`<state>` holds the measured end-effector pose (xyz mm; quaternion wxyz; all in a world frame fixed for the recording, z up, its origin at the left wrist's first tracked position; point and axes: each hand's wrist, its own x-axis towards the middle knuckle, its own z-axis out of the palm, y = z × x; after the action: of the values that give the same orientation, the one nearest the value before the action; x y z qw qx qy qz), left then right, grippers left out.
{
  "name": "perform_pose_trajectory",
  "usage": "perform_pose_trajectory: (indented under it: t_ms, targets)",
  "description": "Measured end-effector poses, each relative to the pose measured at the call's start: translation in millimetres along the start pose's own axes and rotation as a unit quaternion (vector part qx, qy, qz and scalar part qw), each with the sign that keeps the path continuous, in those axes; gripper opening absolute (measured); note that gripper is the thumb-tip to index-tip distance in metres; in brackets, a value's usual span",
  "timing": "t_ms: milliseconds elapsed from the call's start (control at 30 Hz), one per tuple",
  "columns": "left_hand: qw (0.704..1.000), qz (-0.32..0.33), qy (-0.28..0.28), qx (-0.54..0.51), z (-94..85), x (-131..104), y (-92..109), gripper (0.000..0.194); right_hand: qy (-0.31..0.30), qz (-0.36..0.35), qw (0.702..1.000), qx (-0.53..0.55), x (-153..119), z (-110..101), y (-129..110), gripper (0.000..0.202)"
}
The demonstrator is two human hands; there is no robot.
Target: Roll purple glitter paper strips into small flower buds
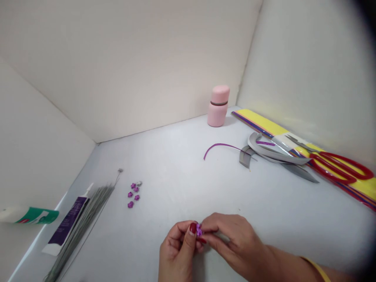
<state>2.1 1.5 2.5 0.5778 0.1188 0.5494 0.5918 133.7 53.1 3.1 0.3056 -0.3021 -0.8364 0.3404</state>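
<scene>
Near the bottom centre, a small shiny purple folded piece (199,230) is pinched between my two hands. My left hand (180,248) holds its left side with thumb and fingers, the red thumbnail facing up. My right hand (235,243) grips the right side between thumb and forefinger. Much of the piece is hidden by fingertips. On the table to the left lie several small purple stars (130,205), with a silver star (139,183) beside them. A thin purple strip (220,144) curves on the table beyond my hands, near loose grey strips (245,157).
A pink bottle (217,106) stands at the back. Red-handled scissors (337,166) lie on yellow and coloured paper strips (264,122) along the right wall. At left are a bundle of thin wires (85,227), a purple-and-white tube (69,221) and a green-and-white tube (38,215).
</scene>
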Motion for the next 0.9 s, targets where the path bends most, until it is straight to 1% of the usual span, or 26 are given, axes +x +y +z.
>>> perform_pose_trajectory:
  t_ms: [67,100,267,400,500,633,700,767,800,900]
  targets:
    - [1.0,0.006,-0.009,-0.001,-1.3,0.7,-0.5,0.027,-0.003,0.028,0.999,0.018,-0.1,0.3,0.6,0.009]
    - [1.0,0.006,-0.011,-0.001,-1.6,1.1,-0.6,0.027,-0.006,0.029,0.999,0.017,-0.3,0.4,1.0,0.01]
    - [1.0,-0.001,0.0,0.005,0.5,1.1,-0.2,0.027,-0.008,-0.013,0.999,-0.028,-1.4,0.9,2.5,0.017]
    - [1.0,-0.004,0.006,-0.003,1.8,-0.2,-0.1,0.029,-0.013,-0.008,1.0,-0.026,-1.7,0.8,1.4,0.02]
    - [1.0,0.011,0.008,0.009,0.3,-0.6,0.4,0.028,-0.014,0.026,0.999,0.014,-0.7,0.2,0.1,0.017]
    - [0.999,0.035,0.021,0.027,-1.8,-0.3,2.7,0.024,-0.011,0.129,0.985,0.113,2.1,-0.7,-1.6,0.016]
    - [0.999,0.04,0.018,0.03,-2.3,0.1,3.5,0.023,-0.014,0.162,0.974,0.16,3.9,-0.8,-2.8,0.019]
    - [0.999,0.039,0.007,0.034,-3.0,0.9,3.5,0.022,-0.026,0.183,0.952,0.245,6.2,-0.8,-4.1,0.019]
    - [0.999,0.038,0.0,0.037,-3.7,1.4,3.3,0.022,-0.032,0.201,0.932,0.3,7.6,-0.8,-4.8,0.019]
    - [0.997,0.038,-0.031,0.052,-6.9,3.4,3.3,0.023,-0.06,0.279,0.852,0.44,12.1,-1.2,-6.3,0.025]
